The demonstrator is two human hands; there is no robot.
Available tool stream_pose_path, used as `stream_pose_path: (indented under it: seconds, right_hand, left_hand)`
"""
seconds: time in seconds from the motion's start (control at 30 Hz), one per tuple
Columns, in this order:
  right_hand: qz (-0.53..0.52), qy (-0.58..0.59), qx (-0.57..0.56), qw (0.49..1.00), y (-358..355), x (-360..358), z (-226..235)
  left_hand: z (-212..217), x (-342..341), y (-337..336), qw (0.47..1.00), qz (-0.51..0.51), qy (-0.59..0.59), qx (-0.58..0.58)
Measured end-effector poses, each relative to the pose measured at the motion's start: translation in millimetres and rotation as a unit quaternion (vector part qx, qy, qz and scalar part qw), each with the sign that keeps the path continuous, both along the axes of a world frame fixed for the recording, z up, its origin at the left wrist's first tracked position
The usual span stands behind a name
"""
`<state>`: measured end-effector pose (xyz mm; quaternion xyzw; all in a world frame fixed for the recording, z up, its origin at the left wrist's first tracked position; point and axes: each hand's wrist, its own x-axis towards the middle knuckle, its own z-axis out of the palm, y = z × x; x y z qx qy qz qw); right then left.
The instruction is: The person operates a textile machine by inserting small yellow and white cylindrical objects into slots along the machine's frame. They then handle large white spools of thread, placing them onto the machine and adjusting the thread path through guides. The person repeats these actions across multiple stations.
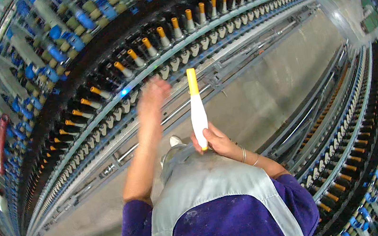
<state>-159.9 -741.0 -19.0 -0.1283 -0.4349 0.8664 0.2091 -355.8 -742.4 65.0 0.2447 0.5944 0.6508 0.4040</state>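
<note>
Right hand (pixel 215 141) grips a white bobbin (pixel 197 109) by its base, yellow tip up. Left hand (pixel 153 95) blurred, grip unclear, just before the spindle row (pixel 151 49).

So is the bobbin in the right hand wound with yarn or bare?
Wound. The bobbin carries a thick white body of yarn; only its yellow tip shows bare. The right hand holds its lower end.

Bare grey aisle floor (pixel 262 94) runs open from six o'clock toward one o'clock, giving room between the two spinning frames. From nine to twelve o'clock the row of orange-tipped spindles (pixel 146 45) and the metal rail (pixel 120 141) below it wall off the left. The right-hand spindle row (pixel 345 145) closes three to five o'clock.
</note>
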Motion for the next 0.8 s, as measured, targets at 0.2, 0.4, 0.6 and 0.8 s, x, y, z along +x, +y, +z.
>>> stream_pose_path:
  seconds: [0.2, 0.4, 0.6, 0.8]
  right_hand:
    - [0.188, -0.253, 0.294, 0.902, 63, 37, 35]
    - [-0.022, -0.007, 0.22, 0.975, 95, 6, 19]
    - [-0.293, -0.117, 0.317, 0.894, 127, 16, 49]
    - [-0.078, -0.037, 0.841, 0.534, 80, -16, 44]
  left_hand:
    - [-51, 64, -30, 0.979, -0.168, -0.118, -0.012]
    - [-32, 56, -32, 0.955, -0.277, -0.096, -0.037]
    - [-22, 53, -51, 0.955, -0.266, -0.051, -0.12]
    - [-19, 21, -36, 0.902, -0.344, -0.124, -0.228]
